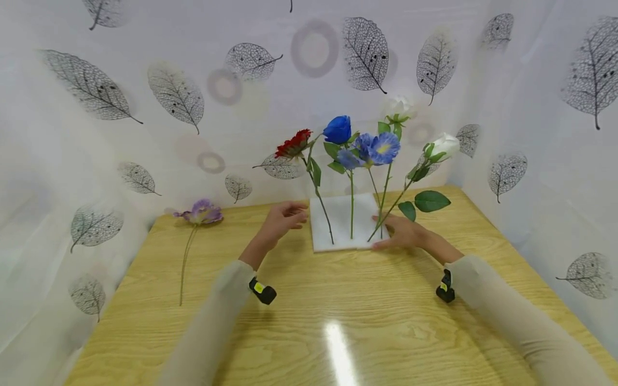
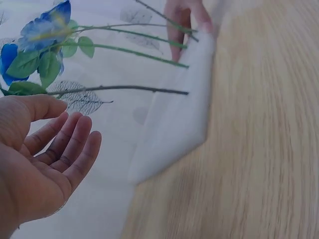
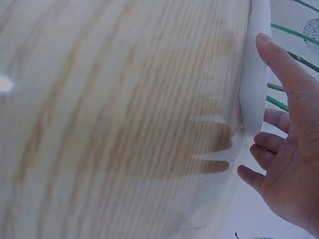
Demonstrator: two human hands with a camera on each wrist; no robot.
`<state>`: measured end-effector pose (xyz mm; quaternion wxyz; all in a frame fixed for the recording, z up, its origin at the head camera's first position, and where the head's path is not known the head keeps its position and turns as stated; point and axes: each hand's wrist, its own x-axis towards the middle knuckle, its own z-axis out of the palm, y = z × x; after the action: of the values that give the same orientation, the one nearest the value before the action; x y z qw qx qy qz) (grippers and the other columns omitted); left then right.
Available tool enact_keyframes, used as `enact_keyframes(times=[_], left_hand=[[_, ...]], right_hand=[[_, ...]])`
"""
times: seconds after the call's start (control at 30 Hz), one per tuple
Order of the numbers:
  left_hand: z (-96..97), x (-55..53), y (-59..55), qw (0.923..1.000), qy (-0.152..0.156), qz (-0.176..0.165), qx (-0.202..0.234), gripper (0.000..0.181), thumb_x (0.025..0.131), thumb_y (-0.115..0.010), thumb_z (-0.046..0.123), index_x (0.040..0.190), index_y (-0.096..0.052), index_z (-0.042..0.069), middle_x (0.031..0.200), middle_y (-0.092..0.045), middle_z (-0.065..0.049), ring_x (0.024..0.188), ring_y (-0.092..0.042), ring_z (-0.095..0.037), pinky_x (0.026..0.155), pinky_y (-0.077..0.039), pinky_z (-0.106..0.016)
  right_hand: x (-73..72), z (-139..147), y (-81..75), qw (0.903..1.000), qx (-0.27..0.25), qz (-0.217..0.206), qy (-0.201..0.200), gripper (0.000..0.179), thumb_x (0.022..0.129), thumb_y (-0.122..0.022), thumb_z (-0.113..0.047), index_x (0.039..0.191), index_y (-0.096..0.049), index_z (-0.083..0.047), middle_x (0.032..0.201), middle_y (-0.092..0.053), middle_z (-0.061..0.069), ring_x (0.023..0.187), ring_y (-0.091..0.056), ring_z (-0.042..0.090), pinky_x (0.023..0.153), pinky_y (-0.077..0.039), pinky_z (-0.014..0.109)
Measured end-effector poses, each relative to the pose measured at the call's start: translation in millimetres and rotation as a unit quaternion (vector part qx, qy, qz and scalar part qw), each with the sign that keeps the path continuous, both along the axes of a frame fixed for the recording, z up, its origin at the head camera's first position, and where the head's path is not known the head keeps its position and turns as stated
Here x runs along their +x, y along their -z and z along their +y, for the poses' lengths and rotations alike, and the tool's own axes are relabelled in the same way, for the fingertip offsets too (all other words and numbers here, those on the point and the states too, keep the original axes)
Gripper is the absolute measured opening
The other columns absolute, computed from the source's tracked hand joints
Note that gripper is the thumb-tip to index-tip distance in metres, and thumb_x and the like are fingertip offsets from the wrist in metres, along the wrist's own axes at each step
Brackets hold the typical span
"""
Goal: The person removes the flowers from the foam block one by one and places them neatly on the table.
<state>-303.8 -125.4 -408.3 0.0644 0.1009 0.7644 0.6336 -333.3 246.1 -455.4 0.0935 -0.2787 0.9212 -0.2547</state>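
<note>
A white foam board (image 1: pixel 340 212) lies on the table with several artificial flowers standing in it. These are a red flower (image 1: pixel 293 143), a blue rose (image 1: pixel 338 130), a blue-violet flower (image 1: pixel 384 147), a white flower (image 1: pixel 399 109) at the back and a white rosebud (image 1: pixel 444 146) leaning right. Just off the board's left edge is my left hand (image 1: pixel 282 221), its fingers loosely bent and holding nothing. At the right edge, my right hand (image 1: pixel 404 232) has its thumb and fingers spread around the corner, close beside the stems. Both palms face the board.
A purple flower (image 1: pixel 201 213) with a long bare stem lies on the wooden table (image 1: pixel 299 316) at the left. Behind and at both sides hangs a white curtain (image 1: pixel 270 21) printed with leaves. Large green leaves (image 1: pixel 432 201) overhang the right hand.
</note>
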Motion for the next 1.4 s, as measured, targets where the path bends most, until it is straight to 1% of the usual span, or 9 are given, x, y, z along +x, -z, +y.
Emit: enact_keyframes(times=[0.03,0.13,0.27,0.37,0.47,0.63,0.9,1.13,1.4], left_hand=[[4.0,-0.6,0.4,1.0000,0.002,0.001,0.001,0.036,0.101,-0.062,0.009,0.134,-0.061,-0.005,0.113,-0.069,-0.016,0.107,-0.069,-0.035,0.098,-0.058,-0.053],[14.3,-2.6,1.6,0.9999,0.009,0.005,0.010,0.036,0.100,-0.063,0.008,0.133,-0.062,-0.005,0.111,-0.069,-0.013,0.098,-0.070,-0.023,0.099,-0.056,-0.056],[24.1,-3.8,2.9,0.9997,0.014,0.009,0.017,0.035,0.099,-0.062,0.006,0.133,-0.061,-0.006,0.114,-0.068,-0.017,0.090,-0.067,-0.011,0.096,-0.058,-0.054],[28.6,-4.0,4.8,0.9998,0.013,0.007,0.016,0.035,0.100,-0.062,0.005,0.133,-0.061,-0.006,0.116,-0.067,-0.020,0.090,-0.067,-0.013,0.091,-0.062,-0.045],[32.2,-5.9,7.9,0.9998,0.008,0.007,0.018,0.035,0.100,-0.062,0.007,0.133,-0.060,-0.005,0.118,-0.066,-0.021,0.096,-0.069,-0.019,0.087,-0.063,-0.038],[40.3,-8.7,9.6,0.9996,-0.003,0.007,0.027,0.035,0.100,-0.064,0.008,0.133,-0.061,-0.004,0.121,-0.066,-0.023,0.105,-0.069,-0.026,0.091,-0.062,-0.040],[52.2,-12.0,11.7,0.9971,-0.030,0.011,0.069,0.035,0.100,-0.064,0.004,0.130,-0.059,-0.012,0.119,-0.067,-0.024,0.099,-0.070,-0.022,0.089,-0.063,-0.037],[55.5,-13.8,15.1,0.9944,-0.053,0.015,0.090,0.033,0.098,-0.067,0.005,0.126,-0.061,-0.012,0.111,-0.069,-0.016,0.092,-0.070,-0.013,0.088,-0.063,-0.035],[58.4,-16.9,18.4,0.9916,-0.057,0.030,0.112,0.028,0.096,-0.069,0.003,0.119,-0.065,-0.012,0.099,-0.072,-0.008,0.083,-0.069,-0.008,0.083,-0.064,-0.033]], right_hand=[[0.1,0,-0.5,1.0000,0.001,0.001,0.000,0.088,0.088,-0.080,-0.041,0.156,-0.040,-0.002,0.161,-0.033,0.028,0.149,-0.031,0.048,0.117,-0.032,0.067],[-1.3,0,-1.4,1.0000,0.003,0.005,0.002,0.089,0.087,-0.081,-0.042,0.155,-0.040,-0.002,0.160,-0.035,0.028,0.148,-0.032,0.047,0.117,-0.033,0.066],[-3.7,1,-0.1,0.9999,0.009,0.010,0.000,0.090,0.087,-0.080,-0.045,0.155,-0.040,-0.002,0.160,-0.035,0.028,0.148,-0.033,0.047,0.116,-0.034,0.066],[-3.7,1,1.8,0.9999,0.008,0.006,-0.001,0.090,0.087,-0.080,-0.045,0.156,-0.040,-0.002,0.160,-0.035,0.028,0.148,-0.032,0.047,0.117,-0.033,0.065],[-2.8,1,2.8,1.0000,0.004,0.004,0.001,0.090,0.087,-0.081,-0.043,0.156,-0.040,-0.003,0.160,-0.035,0.027,0.148,-0.033,0.047,0.117,-0.033,0.066],[-2.3,1,3.3,1.0000,0.003,0.008,0.000,0.089,0.087,-0.081,-0.042,0.156,-0.040,-0.003,0.160,-0.035,0.028,0.148,-0.033,0.048,0.117,-0.033,0.066],[-3.0,0,3.2,0.9999,0.009,0.008,0.000,0.089,0.088,-0.080,-0.042,0.156,-0.039,-0.002,0.160,-0.036,0.028,0.148,-0.033,0.047,0.117,-0.034,0.066],[-2.8,0,0.6,0.9999,0.008,0.002,-0.005,0.093,0.087,-0.079,-0.049,0.156,-0.038,-0.002,0.161,-0.034,0.028,0.148,-0.032,0.047,0.117,-0.033,0.065],[-2.5,1,-1.7,0.9999,0.002,-0.002,-0.011,0.092,0.087,-0.079,-0.048,0.155,-0.039,-0.001,0.161,-0.034,0.028,0.149,-0.031,0.047,0.117,-0.033,0.065]])
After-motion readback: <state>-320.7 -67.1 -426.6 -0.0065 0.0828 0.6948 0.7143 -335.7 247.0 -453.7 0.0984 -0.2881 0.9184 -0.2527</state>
